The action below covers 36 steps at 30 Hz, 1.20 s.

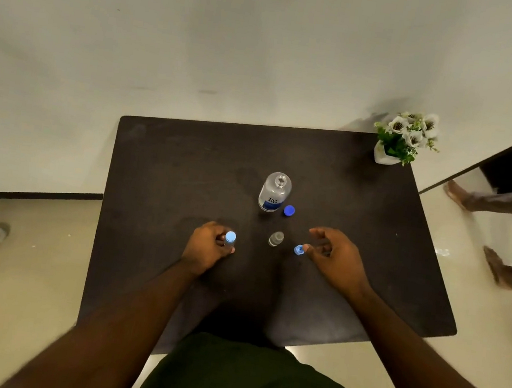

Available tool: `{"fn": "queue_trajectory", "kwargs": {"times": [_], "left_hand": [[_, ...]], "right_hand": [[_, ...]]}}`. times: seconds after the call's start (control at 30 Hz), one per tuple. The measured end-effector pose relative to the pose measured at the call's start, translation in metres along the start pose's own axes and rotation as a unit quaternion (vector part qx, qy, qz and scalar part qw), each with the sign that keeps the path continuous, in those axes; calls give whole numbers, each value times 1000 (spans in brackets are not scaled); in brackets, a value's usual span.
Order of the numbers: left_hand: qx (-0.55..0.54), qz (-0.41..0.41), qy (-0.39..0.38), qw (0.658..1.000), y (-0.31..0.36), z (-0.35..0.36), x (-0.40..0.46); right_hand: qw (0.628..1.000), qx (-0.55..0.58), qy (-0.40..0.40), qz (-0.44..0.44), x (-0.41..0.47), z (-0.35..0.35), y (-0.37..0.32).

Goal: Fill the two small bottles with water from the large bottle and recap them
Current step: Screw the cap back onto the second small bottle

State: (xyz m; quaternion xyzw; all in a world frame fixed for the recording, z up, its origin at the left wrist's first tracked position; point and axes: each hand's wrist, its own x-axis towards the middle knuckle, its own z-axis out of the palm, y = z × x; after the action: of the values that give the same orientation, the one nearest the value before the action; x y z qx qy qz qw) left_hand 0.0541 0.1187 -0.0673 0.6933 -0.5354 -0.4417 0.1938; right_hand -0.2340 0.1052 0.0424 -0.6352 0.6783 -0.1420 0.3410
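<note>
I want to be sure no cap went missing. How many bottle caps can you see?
3. A light blue cap sits on the small bottle in the left hand, a blue cap at the right hand's fingertips, a dark blue cap beside the large bottle.

The table [186, 168] under both hands is dark brown, almost black, with faint pale smudges. The small bottle in the left hand [208, 248] wears a light blue cap [230, 236], a matching light blue cap [298, 249] sits at the right hand's [336, 256] fingertips, and between the hands stands a clear, colourless small bottle [275, 238]. Beyond the hands, the large bottle [273, 193] is clear with a blue and white label, its loose cap [289, 211] a deeper blue, and far past the right hand white flowers [409, 129] with green leaves fill a white pot [383, 157].
</note>
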Motion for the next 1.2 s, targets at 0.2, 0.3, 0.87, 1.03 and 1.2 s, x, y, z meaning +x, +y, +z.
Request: {"fn": "queue_trajectory", "kwargs": {"times": [0.2, 0.3, 0.87, 1.03, 1.2], "left_hand": [[15, 50, -13, 999, 14, -7, -8], [34, 118, 35, 992, 40, -11, -15], [78, 18, -3, 997, 99, 74, 8], [102, 21, -14, 994, 86, 74, 19], [79, 27, -20, 996, 83, 75, 18]], "right_hand": [[1000, -9, -16, 12, 6, 5, 0], [1000, -7, -15, 12, 8, 3, 6], [996, -47, -76, 18, 37, 11, 42], [993, -79, -92, 10, 46, 20, 46], [982, -126, -137, 1, 57, 31, 47]]}}
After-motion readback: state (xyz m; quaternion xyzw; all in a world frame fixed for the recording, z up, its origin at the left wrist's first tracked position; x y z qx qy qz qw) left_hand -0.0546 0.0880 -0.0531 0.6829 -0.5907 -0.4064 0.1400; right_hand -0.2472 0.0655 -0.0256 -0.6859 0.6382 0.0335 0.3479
